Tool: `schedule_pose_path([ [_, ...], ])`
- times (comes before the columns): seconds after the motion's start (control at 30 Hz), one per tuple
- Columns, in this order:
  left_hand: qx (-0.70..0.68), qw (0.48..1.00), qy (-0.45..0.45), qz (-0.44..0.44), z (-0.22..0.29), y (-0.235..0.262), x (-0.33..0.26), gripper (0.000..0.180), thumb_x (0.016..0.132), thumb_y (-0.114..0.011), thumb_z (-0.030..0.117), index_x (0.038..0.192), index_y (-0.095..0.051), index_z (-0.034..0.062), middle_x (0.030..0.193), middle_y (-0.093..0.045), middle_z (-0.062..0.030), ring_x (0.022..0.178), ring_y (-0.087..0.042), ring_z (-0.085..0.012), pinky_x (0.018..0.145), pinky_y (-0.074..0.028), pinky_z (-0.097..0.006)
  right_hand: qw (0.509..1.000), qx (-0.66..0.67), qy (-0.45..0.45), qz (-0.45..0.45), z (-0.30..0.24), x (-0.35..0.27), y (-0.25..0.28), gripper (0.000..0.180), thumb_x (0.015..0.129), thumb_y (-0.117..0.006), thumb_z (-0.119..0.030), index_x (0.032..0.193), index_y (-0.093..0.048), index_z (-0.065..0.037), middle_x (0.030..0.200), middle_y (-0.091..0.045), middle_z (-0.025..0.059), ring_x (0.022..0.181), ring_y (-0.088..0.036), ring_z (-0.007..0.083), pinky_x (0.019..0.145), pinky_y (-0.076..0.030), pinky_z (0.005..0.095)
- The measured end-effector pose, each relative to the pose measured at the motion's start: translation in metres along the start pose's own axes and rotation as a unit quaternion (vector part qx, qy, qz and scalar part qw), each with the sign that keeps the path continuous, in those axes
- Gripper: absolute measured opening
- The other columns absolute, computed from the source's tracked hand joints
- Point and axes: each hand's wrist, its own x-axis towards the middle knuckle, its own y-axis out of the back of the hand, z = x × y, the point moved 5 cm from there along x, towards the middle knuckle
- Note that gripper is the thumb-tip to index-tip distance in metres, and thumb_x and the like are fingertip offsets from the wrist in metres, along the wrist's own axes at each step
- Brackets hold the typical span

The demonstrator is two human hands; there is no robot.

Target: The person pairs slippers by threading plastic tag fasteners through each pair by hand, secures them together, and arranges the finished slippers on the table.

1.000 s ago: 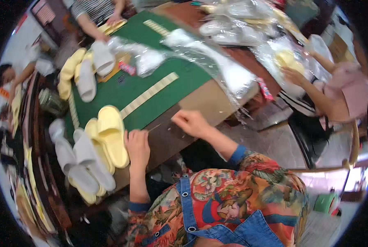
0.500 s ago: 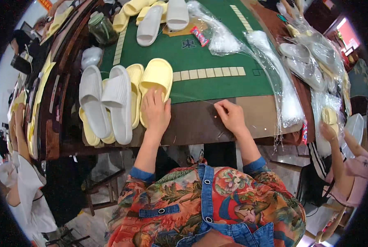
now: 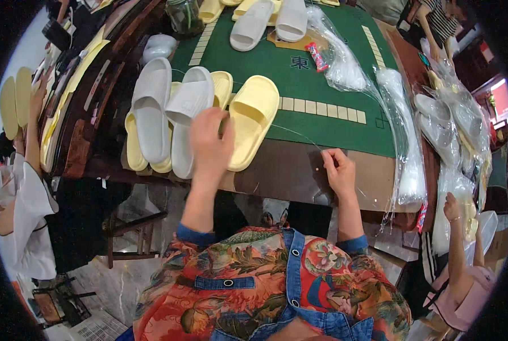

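My left hand reaches over a cluster of slippers at the near edge of the green mat. Its fingers are curled at the inner edge of a yellow slipper, beside two grey slippers stacked on more yellow ones. My right hand rests on the brown table rim. Its fingertips are pinched on a thin clear strand that runs back toward the yellow slipper.
A row of cream tiles crosses the mat. Clear plastic bags lie along the right side, with a small red wrapper near them. More slippers and a jar stand at the far side. Other people work at the left and lower right.
The view has swung and drawn closer to the table. My left hand moved from the yellow slipper's heel to its inner side. My right hand stays pinched at the table rim.
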Motion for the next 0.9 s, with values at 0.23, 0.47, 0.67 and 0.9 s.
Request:
schedule_pose_path([
  [0.23, 0.184, 0.960, 0.204, 0.044, -0.130, 0.047, 0.009, 0.051, 0.067, -0.067, 0.019, 0.109, -0.047, -0.0035, 0.114, -0.045, -0.0180, 0.111, -0.039, -0.0372, 0.093, -0.029, -0.049, 1.000, -0.015, 0.012, 0.005, -0.007, 0.002, 0.001, 0.015, 0.083, -0.060, -0.018, 0.081, -0.061, -0.003, 0.060, -0.058, 0.0083, 0.052, -0.055, 0.0147, 0.051, -0.042, 0.0267],
  [0.47, 0.167, 0.964, 0.205, 0.025, -0.139, 0.064, 0.037, 0.023, 0.069, -0.058, 0.007, 0.088, -0.047, -0.0029, 0.099, -0.051, -0.0205, 0.101, -0.044, -0.0396, 0.089, -0.032, -0.049, 0.999, -0.035, 0.012, 0.010, -0.007, 0.000, 0.001, 0.015, 0.083, -0.060, -0.019, 0.081, -0.062, -0.004, 0.060, -0.059, 0.0086, 0.053, -0.056, 0.0162, 0.052, -0.043, 0.0271],
  [0.67, -0.017, 0.968, 0.240, 0.074, -0.152, 0.119, 0.037, 0.033, 0.076, -0.057, 0.006, 0.107, -0.054, -0.0043, 0.102, -0.059, -0.0210, 0.097, -0.056, -0.0300, 0.083, -0.041, -0.035, 0.998, -0.061, -0.006, -0.001, -0.007, -0.001, 0.002, 0.015, 0.083, -0.060, -0.018, 0.081, -0.062, -0.004, 0.061, -0.059, 0.0094, 0.053, -0.057, 0.0160, 0.052, -0.043, 0.0281],
  [0.9, 0.105, 0.973, 0.202, 0.043, -0.238, 0.096, 0.011, 0.041, 0.072, -0.064, 0.018, 0.104, -0.053, -0.0049, 0.096, -0.058, -0.0251, 0.093, -0.054, -0.0393, 0.084, -0.041, -0.042, 0.999, -0.050, 0.008, 0.000, -0.014, 0.001, -0.005, 0.015, 0.082, -0.061, -0.018, 0.081, -0.062, -0.004, 0.063, -0.060, 0.0105, 0.055, -0.057, 0.0181, 0.053, -0.044, 0.0282],
])
